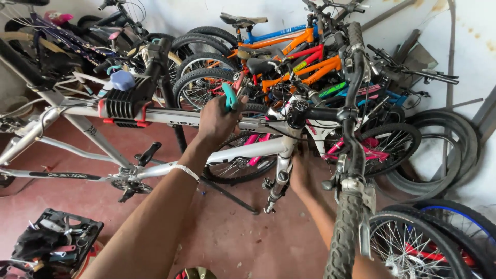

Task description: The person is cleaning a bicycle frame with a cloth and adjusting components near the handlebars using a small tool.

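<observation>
A white and silver bicycle frame hangs in a black and red repair-stand clamp. My left hand is up by the top tube, closed around a tool with teal handles. My right hand reaches under the frame beside the front fork, partly hidden behind the handlebar and its grip; its fingers cannot be made out. The bike's front wheel sits at the lower right.
Several orange, blue and pink bicycles are stacked against the white wall behind. Loose tyres lean at the right. An open black toolbox with tools lies on the red floor at the lower left. The stand's leg crosses the floor.
</observation>
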